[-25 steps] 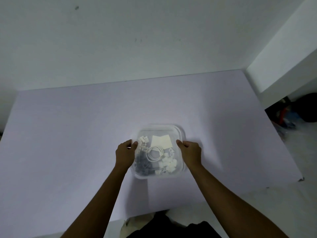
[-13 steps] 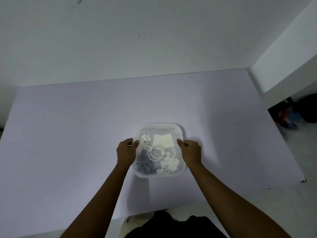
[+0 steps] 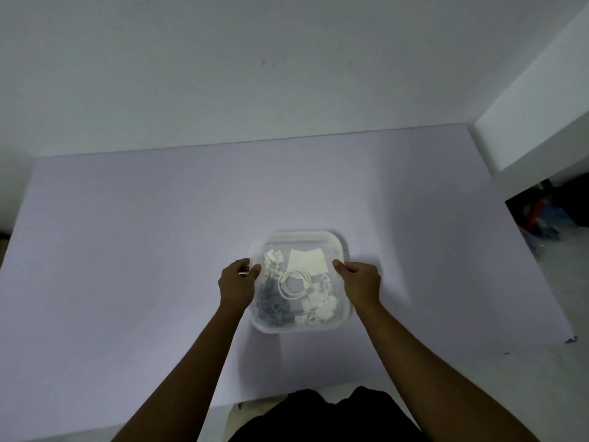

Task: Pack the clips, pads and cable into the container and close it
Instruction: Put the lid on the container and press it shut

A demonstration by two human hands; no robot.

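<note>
- Your left hand [image 3: 237, 283] sits just left of centre in the frame, fingers curled around the left edge of the container [image 3: 299, 327], thumb tip resting on its rim.
- Your right hand [image 3: 361, 282] mirrors it at the right edge, fingers folded against the side wall and thumb tip on the rim.
- The container is clear plastic, square with rounded corners, and stands flat on the pale lilac tabletop [image 3: 127, 250], slightly below the frame's centre. Whether a clear lid is on it, you cannot tell.
- Through the plastic you see a white coiled cable [image 3: 293, 283] in the middle.
- A flat white pad [image 3: 307, 261] lies toward the far right of the container.
- Small white clips [image 3: 323, 306] are heaped at the near right, with more at the far left.
- Darker grey clips [image 3: 271, 303] fill the near left corner.
- Both forearms reach in from the bottom of the frame.
</note>
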